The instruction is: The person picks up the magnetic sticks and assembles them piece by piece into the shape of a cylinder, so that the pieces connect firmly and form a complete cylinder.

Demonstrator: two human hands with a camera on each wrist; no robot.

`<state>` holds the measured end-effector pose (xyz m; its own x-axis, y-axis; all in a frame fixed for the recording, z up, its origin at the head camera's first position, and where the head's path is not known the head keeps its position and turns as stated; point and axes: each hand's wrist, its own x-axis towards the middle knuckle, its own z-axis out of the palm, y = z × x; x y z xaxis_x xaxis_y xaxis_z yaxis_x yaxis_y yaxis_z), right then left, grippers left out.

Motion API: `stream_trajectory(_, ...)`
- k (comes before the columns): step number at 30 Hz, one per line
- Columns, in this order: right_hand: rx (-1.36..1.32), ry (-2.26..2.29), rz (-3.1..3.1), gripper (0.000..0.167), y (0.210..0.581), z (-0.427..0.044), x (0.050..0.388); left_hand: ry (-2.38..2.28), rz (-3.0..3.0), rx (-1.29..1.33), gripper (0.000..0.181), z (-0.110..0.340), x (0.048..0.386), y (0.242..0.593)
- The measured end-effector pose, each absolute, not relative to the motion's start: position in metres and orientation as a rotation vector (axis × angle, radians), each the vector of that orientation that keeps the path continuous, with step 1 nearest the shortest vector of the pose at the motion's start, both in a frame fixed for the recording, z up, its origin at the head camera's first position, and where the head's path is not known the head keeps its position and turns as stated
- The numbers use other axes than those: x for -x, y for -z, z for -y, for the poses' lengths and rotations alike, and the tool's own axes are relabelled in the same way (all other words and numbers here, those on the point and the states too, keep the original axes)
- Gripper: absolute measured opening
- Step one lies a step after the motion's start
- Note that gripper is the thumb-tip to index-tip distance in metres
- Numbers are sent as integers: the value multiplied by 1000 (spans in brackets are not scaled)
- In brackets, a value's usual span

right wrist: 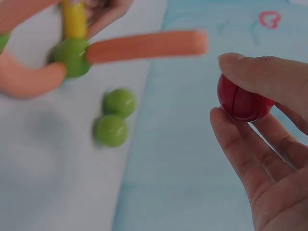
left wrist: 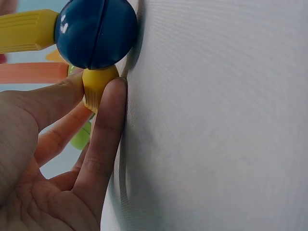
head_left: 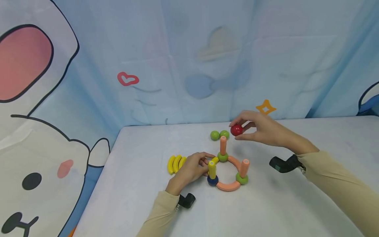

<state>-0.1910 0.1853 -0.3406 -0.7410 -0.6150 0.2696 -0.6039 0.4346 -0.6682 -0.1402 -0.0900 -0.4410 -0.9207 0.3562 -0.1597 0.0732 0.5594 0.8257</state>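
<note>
Steadiness matters most, we judge: our left hand [head_left: 190, 168], pinching the yellow arc [left wrist: 100, 86] of the ring [head_left: 228, 187], should brace it, while our right hand [head_left: 260, 128], gripping the red ball [head_left: 236, 130] near the upright orange stick [head_left: 223, 146], should move gently.

"What's in the right hand [right wrist: 272, 168]?"
"A red ball [right wrist: 243, 103] — pinched, one seam showing."
"And apart from it?"
"Two green balls [right wrist: 111, 130], touching, on the table [right wrist: 62, 192] — and an orange rod [right wrist: 149, 46] jutting from a third green ball [right wrist: 73, 58]."
</note>
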Motion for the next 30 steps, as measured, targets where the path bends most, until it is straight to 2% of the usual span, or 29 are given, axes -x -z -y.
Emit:
stream_trajectory(8,1334,1147,-2532,36,315,-156,187,-1293,-2482,-336,38,92,141,443)
stream_trajectory(22,1346,963,-2472,36,317,-149,190,-1297,-2480,-329,39,91,138,442)
stream_trajectory(30,1369,884,-2450,41,311,-148,193,-1302,-2478,-309,38,91,139,441)
